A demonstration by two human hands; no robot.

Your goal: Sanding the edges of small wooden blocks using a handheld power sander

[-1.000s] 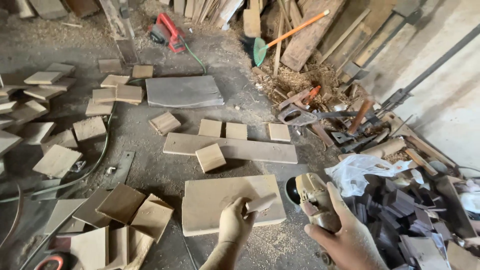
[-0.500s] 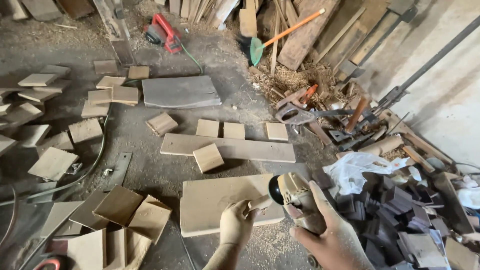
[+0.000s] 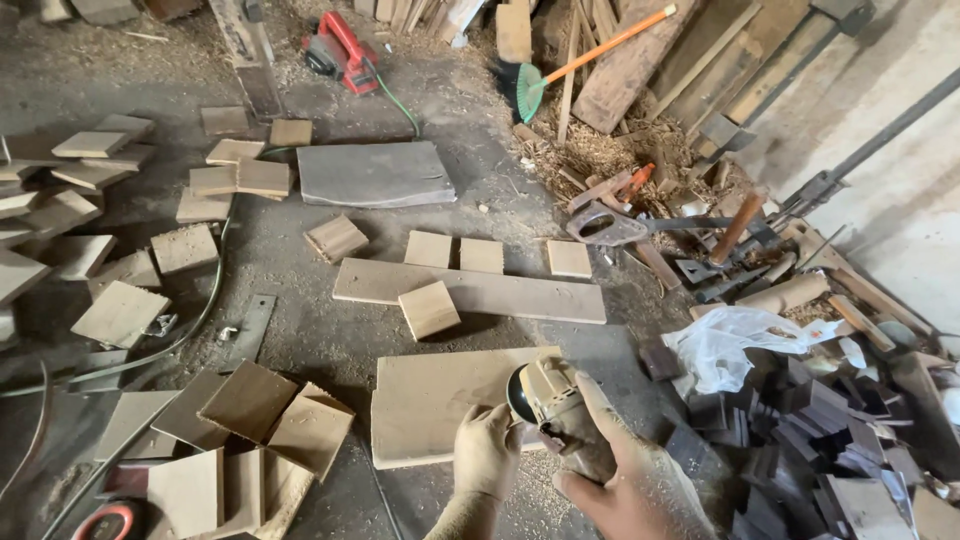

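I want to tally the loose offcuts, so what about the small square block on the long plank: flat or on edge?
Flat. The square block lies broad face up across the long plank, overhanging its near edge.

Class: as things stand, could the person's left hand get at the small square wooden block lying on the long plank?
Probably not at once: the left hand is closed on a small wood piece at the dusty angle grinder. The square wooden block on the long plank lies uncovered, farther off beyond the broad board.

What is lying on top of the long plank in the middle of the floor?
One small square wood block rests on the long plank, overhanging its near edge. The plank under the block is hidden; the three blocks behind seem to lie on the floor.
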